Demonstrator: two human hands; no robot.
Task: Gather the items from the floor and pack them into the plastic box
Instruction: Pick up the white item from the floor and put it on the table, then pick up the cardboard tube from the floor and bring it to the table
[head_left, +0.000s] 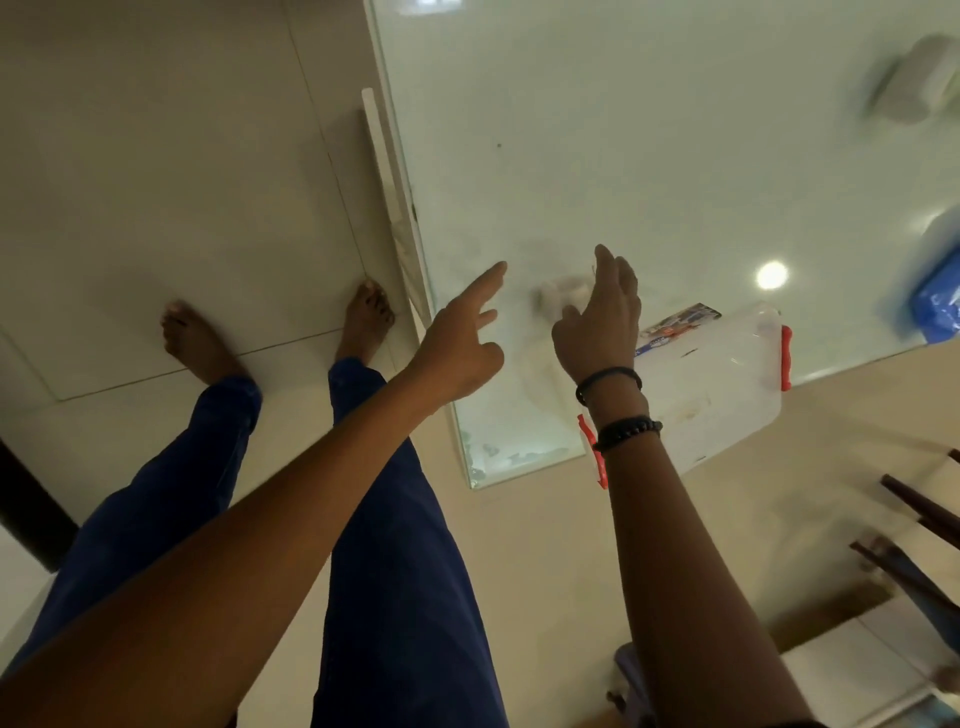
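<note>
plastic box (727, 384) beneath both outstretched, empty hands.

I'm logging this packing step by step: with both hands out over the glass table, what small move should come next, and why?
Probably bring the right hand down onto the clear plastic box at the edge of the glass table. The box lies just under that wrist, red latches on both ends, and both hands, including the left hand, are empty with fingers spread.
</note>
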